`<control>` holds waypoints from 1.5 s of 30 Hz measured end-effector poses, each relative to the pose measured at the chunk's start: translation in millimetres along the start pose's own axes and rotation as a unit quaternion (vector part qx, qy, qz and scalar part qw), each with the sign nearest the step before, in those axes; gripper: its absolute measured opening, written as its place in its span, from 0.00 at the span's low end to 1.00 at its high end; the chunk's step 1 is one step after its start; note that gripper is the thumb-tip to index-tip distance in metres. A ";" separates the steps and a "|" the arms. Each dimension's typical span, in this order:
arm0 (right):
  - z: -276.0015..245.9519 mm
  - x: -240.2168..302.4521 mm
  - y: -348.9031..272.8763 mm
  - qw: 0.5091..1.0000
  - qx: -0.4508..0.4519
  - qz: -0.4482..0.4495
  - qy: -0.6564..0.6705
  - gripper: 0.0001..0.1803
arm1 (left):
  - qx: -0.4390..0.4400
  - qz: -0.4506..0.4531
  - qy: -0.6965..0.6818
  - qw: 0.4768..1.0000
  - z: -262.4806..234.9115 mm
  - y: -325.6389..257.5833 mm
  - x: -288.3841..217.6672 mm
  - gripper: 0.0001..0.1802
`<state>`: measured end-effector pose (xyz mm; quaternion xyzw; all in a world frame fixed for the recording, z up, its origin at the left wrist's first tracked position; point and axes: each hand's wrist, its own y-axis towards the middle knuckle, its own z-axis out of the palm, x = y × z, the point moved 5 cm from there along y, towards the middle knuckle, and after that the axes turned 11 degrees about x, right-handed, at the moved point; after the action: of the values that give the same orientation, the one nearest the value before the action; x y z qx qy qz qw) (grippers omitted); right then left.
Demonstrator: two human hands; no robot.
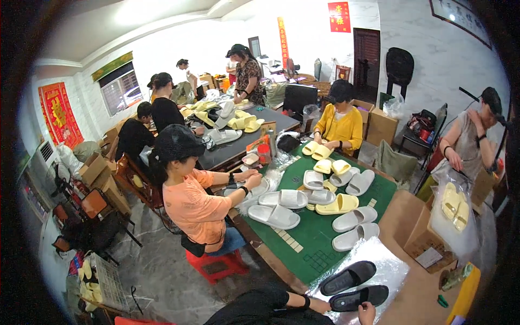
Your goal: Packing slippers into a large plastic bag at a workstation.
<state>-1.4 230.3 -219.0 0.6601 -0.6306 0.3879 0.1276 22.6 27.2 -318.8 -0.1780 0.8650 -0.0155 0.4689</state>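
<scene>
Two black slippers (353, 287) lie side by side, soles down, on clear plastic wrap (379, 257) at the bench's near end.

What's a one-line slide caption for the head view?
Wearer's right hand and left hand on black slide sandals atop clear plastic bags; co-workers sort white and yellow slides on green table.

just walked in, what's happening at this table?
The wearer's two hands are at a pair of black slides on a clear plastic bag on the green table: the left hand touches the near black slide and the right hand is at its lower edge. The far black slide lies just beyond. White and yellow slides cover the table, where co-workers, one in an orange shirt, handle more.
</scene>
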 end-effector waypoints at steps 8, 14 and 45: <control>16.2 57.9 35.9 0.973 -0.141 -0.057 -0.172 0.14 | -0.009 -0.080 0.235 0.969 8.7 17.1 23.5 0.14; 35.0 69.4 71.2 0.993 -0.011 0.001 -0.114 0.26 | -0.053 -0.112 0.218 0.968 -15.6 2.6 2.0 0.14; -57.6 23.4 30.8 0.977 -0.135 -0.065 0.149 0.26 | -0.138 -0.079 0.323 0.933 -36.8 2.2 -29.6 0.30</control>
<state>-52.5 245.7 -174.7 0.6110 -0.6069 0.3839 0.3330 6.6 33.6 -274.7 -0.2939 0.9465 0.0107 0.1327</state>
